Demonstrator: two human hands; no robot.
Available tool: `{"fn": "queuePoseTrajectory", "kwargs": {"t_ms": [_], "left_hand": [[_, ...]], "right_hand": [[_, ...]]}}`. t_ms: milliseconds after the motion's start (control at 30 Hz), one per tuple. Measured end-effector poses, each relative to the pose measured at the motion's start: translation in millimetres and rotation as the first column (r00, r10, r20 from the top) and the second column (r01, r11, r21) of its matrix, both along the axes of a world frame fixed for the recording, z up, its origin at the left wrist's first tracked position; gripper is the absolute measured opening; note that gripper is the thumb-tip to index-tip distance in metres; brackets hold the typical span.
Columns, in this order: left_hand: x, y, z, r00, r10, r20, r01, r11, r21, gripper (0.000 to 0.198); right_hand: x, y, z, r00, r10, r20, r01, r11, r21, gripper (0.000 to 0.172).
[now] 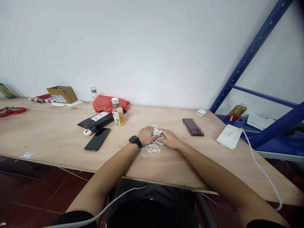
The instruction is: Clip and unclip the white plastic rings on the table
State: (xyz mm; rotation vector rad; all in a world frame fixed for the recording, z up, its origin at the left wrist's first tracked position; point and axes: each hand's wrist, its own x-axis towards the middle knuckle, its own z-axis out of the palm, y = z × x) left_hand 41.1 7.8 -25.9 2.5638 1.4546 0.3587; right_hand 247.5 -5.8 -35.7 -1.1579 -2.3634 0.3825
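A loose pile of white curtain rings [154, 148], each a thin hoop with what looks like a small eyelet, lies on the wooden table. Over the pile's left side rests my left hand [146, 135], palm down with the fingers stretched out; a black smartwatch [135, 140] is on that wrist. My right hand [170, 138] lies flat across the right side, its fingers pointing inward. The thumbs come close together above the rings. Both hands touch the pile and cover part of it, so some rings are hidden. Several hoops show between the hands and in front of them.
Left of the hands are a smartphone [98, 139], a white earbud case [87, 132], a black parcel bag [96, 121], a drink bottle [118, 112] and a red plastic bag [104, 103]. On the right lie a pixelated dark object [193, 127] and a white power bank [228, 136] with a cable.
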Motion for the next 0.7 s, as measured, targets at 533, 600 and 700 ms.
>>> {"fn": "queuePoseTrajectory", "kwargs": {"t_ms": [533,600,700], "left_hand": [[-13,1,23.7,0.986,-0.079,0.147,0.082,0.997,-0.015,0.054],[-17,4,20.2,0.976,-0.107,0.19,0.114,0.993,-0.026,0.055],[-21,6,16.8,0.96,-0.195,0.201,0.216,0.972,-0.088,0.053]], "right_hand": [[7,0,3.7,0.987,-0.005,-0.163,0.022,0.994,0.105,0.026],[4,-2,6.8,0.976,-0.02,-0.218,0.043,0.994,0.103,0.026],[-1,-4,10.6,0.951,-0.054,-0.304,0.095,0.988,0.123,0.025]]}}
